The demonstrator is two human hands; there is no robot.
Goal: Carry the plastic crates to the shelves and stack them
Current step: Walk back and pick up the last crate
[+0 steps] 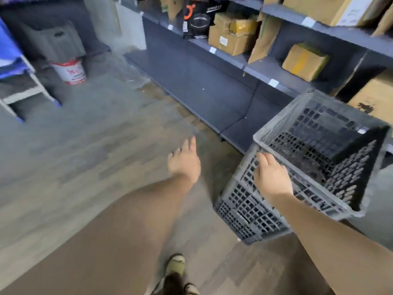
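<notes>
Presently, one grey perforated plastic crate (308, 158) sits at approx. 4 o'clock in view, tilted, open top facing up and toward the shelving, and appears clear of the floor. Right hand (271, 177) grips its near rim at the corner; fingers (262, 158) curl over the rim edge, clenched on the crate. Crate interior appears empty; mesh walls and base visible. A small light tag shows on the far inner wall.

Left hand (184, 160) is extended fwd at centre, approx. 6 o'clock, well apart from the crate, fingers released and loosely spread, holding nothing.

Dark grey metal shelving (212, 90) runs from 12 o'clock down to 3 o'clock along the right side. Lowest deck is bare in the stretch just beside the crate. Upper decks carry brown cardboard boxes (231, 35), some with yellow tape, plus a black printed carton (197, 18) at 12 o'clock.

Grey wood-pattern floor (95, 158) fills centre and left. At 10 o'clock, a second grey plastic crate (53, 39) rests upside down on a white bucket with red markings (69, 71). At 9 o'clock, a white frame with blue covering (12, 67), partly cut off by the edge.

One foot in an olive sandal (175, 267) shows at 6 o'clock. Frame is motion-blurred; fine detail on labels not legible.
</notes>
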